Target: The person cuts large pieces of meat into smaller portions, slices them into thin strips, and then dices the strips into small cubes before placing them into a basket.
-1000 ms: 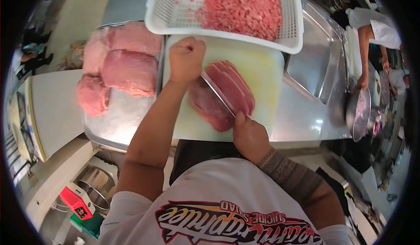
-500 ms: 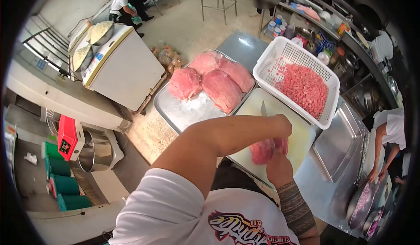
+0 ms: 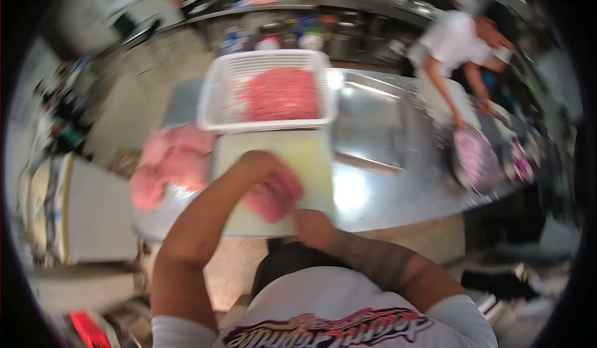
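Note:
A piece of raw pink meat [image 3: 268, 204] lies on the pale cutting board [image 3: 317, 161], with dark lines between its parts. My left hand [image 3: 256, 163] bends over its upper end and grips it, the fingers mostly hidden behind the hand. Close to the meat's lower right side, my right hand [image 3: 313, 225] is closed in a fist around a knife handle; motion blur and the hand hide nearly all of the knife. Large chunks of raw meat [image 3: 177, 155] sit on a metal tray left of the board.
Beyond the board stands a white perforated basket [image 3: 208, 93] of diced meat [image 3: 283, 93]. An empty-looking metal tray [image 3: 370, 121] lies on the steel table [image 3: 373, 202]. At right, another person [image 3: 451, 50] works over a bowl [image 3: 476, 161] of chopped purple-white food.
My view has swung to the right, bringing the co-worker fully into sight. My right hand has drawn away from the meat toward me; my left hand stays on it. The knife blade no longer shows clearly.

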`<state>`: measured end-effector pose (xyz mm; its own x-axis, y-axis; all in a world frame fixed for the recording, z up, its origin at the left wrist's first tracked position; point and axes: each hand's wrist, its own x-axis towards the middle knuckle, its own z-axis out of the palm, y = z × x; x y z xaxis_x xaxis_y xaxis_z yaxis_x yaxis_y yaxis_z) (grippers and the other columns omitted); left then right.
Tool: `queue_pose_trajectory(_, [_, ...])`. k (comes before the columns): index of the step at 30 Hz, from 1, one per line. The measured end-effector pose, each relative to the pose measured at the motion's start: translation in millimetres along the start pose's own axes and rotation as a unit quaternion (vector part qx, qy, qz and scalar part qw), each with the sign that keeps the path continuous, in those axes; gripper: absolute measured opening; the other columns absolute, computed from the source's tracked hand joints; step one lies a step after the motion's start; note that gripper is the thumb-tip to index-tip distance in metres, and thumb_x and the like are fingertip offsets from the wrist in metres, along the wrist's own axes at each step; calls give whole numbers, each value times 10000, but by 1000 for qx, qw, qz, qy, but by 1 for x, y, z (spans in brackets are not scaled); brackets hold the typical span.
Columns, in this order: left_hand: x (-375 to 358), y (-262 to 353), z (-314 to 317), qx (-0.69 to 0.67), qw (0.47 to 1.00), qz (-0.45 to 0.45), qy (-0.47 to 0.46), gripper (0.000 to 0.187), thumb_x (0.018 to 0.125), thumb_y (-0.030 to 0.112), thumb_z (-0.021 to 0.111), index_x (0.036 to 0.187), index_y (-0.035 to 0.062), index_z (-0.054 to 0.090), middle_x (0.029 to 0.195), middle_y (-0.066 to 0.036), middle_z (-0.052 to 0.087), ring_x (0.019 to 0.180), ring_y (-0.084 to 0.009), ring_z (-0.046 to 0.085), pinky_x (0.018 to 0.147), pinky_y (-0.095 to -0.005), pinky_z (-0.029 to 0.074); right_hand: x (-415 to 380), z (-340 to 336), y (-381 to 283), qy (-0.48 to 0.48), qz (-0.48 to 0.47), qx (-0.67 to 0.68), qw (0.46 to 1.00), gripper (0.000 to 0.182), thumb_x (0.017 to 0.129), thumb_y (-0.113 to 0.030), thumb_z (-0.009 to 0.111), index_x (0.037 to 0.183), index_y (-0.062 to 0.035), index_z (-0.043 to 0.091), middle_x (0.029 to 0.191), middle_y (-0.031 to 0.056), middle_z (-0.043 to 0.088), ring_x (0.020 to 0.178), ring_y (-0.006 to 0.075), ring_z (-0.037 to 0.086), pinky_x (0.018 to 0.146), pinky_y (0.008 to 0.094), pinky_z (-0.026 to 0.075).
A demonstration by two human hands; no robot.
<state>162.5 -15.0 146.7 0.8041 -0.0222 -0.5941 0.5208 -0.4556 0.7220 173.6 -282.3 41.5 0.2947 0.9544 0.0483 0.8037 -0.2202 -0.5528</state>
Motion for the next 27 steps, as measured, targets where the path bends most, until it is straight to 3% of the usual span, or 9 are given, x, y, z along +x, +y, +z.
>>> queue_pose_trajectory(1, [6,-9,-2,-30,999,37,-19,283,884,136,648,1081,122,852,1057,-126,819,925,-260,778,829,-388,605,13,-6,-12,0,33,34,999,215,985,-118,528,1153,4,586,891,228,719,851,431,725,742,554,575])
queue_pose_trajectory(3, [28,-36,-2,400,905,68,128,244,784,114,791,1025,113,827,1076,-195,778,1024,-389,742,894,-461,595,19,11,-11,91,-3,52,994,221,1044,-149,460,1147,9,574,819,195,726,755,419,726,650,545,571])
queue_pose_trajectory(5, [27,-52,8,356,899,109,229,300,768,127,784,1068,131,784,1061,-154,766,1064,-392,698,955,-494,559,14,-14,-22,10,70,42,997,227,1042,-151,457,1142,16,574,874,219,745,806,427,740,689,555,572])
queue_pose_trajectory(8, [5,-61,33,326,805,235,437,238,845,121,749,1066,35,725,1081,-203,703,1069,-437,637,994,-503,509,-7,-32,-21,-52,85,38,994,287,1015,-131,483,1222,41,581,878,220,750,813,426,745,719,539,582])
queue_pose_trajectory(10, [-9,-67,62,168,767,208,584,244,908,119,738,1109,-7,678,1101,-218,668,1077,-425,629,997,-505,490,-8,-37,-16,-69,89,32,993,369,990,-129,510,1296,74,550,883,212,750,808,406,743,710,513,581])
queue_pose_trajectory(12, [-15,-112,88,78,757,153,631,303,949,113,729,1206,-23,642,1144,-220,668,1099,-405,629,1014,-500,481,-10,-38,-16,-78,86,30,993,419,976,-125,523,1334,92,531,888,211,750,810,397,744,709,499,581])
queue_pose_trajectory(15, [-18,-164,127,37,806,109,580,472,924,85,749,1363,4,598,1323,-240,626,1252,-427,593,1102,-498,453,-8,-35,-15,-69,82,32,994,413,972,-117,523,1329,91,529,888,218,749,822,398,748,717,498,584])
queue_pose_trajectory(19, [-37,-137,138,85,855,100,502,926,810,17,830,1624,118,401,1598,-250,418,1483,-455,427,1221,-475,380,-4,-29,-16,-64,83,47,993,356,970,-112,527,1274,72,538,871,222,747,833,402,753,727,501,587])
queue_pose_trajectory(27, [-54,-83,104,1,919,11,395,1244,665,-15,933,1683,98,228,1443,-240,496,1317,-437,540,1120,-466,469,2,-34,-36,-54,136,63,987,340,937,-100,599,1237,43,525,891,229,744,841,418,751,720,528,584])
